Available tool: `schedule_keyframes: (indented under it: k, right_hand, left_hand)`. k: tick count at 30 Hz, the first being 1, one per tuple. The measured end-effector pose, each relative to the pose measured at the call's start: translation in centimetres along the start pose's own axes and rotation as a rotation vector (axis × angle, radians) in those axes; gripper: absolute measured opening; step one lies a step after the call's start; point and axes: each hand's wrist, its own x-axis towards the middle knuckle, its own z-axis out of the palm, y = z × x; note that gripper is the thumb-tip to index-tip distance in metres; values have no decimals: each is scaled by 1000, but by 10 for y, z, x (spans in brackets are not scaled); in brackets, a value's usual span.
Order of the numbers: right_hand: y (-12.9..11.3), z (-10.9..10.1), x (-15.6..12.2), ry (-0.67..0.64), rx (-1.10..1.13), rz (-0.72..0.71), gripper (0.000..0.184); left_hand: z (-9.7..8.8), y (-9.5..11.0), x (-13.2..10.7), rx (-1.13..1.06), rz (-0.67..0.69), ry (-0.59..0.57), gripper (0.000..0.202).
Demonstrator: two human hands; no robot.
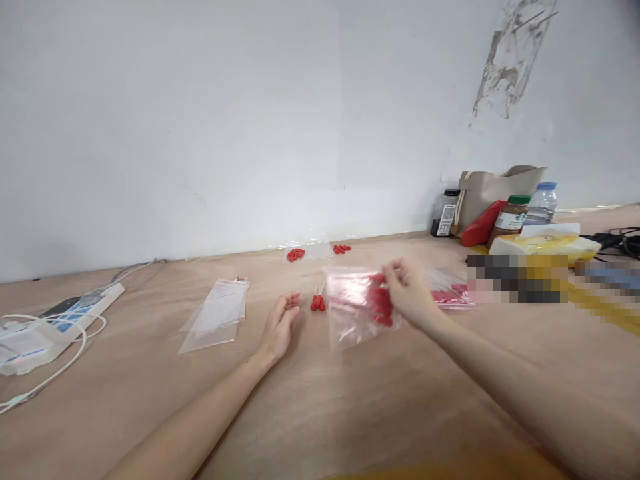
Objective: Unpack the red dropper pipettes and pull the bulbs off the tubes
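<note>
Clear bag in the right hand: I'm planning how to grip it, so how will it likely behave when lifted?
Probably floppy: the clear bag is thin film, creased beside the right hand. Likely light, though the red pieces bunched inside may shift and pull it to one side. Its glossy surface could be slippery.

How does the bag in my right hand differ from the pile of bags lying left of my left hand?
The held bag has red pieces inside; the pile of bags looks empty. The held bag is pinched by the right hand and wrinkled; the pile of bags lies flat on the table, untouched. Both are clear plastic.
</note>
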Motion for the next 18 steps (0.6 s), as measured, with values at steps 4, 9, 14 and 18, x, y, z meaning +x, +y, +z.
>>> schedule_keyframes:
  k: [4,9,14,18]
  right_hand:
    - [12,48,-43,-276,251,235,25]
    - [10,76,-64,-402,391,459,17]
    - [-1,64,-58,-617,502,613,19]
    - [2,40,-57,-773,537,714,38]
  left_hand:
    - [-24,-3,-13,-173,-141,68,42]
    - [-39,16,-39,134,18,140,32]
    - [-28,46,-57,473,284,-382,36]
    - [-23,45,-59,505,295,-490,41]
